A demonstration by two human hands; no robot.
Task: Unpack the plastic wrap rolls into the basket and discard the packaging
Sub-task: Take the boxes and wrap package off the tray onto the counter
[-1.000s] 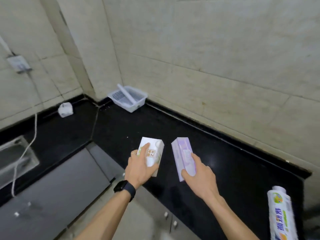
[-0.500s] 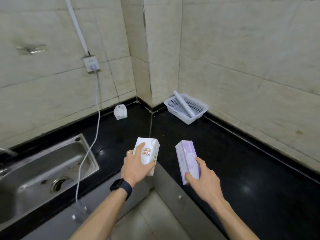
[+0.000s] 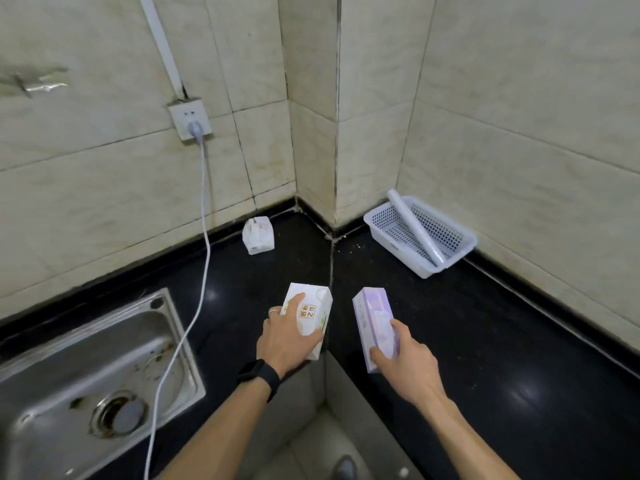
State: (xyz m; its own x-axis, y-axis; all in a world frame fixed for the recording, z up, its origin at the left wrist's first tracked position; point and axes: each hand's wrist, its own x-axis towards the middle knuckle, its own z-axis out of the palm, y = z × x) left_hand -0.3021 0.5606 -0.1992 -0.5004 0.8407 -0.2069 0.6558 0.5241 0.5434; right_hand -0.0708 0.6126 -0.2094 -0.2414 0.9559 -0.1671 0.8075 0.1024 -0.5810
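Hands: your left hand (image 3: 289, 337) clamps white box (image 3: 306, 318), right hand (image 3: 407, 363) clamps purple box (image 3: 374, 327), likely empty packaging to discard.
Roll: wrap roll (image 3: 415, 228) lies in basket (image 3: 460, 249), frame's right.

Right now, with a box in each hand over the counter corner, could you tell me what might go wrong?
1. The left hand and right hand each grip a box, so neither is free to open one: the white box or purple box could slip to the floor.
2. The sink sits beside the left hand; a dropped box might land in it.
3. The basket is far back, so tossing a roll might miss it.
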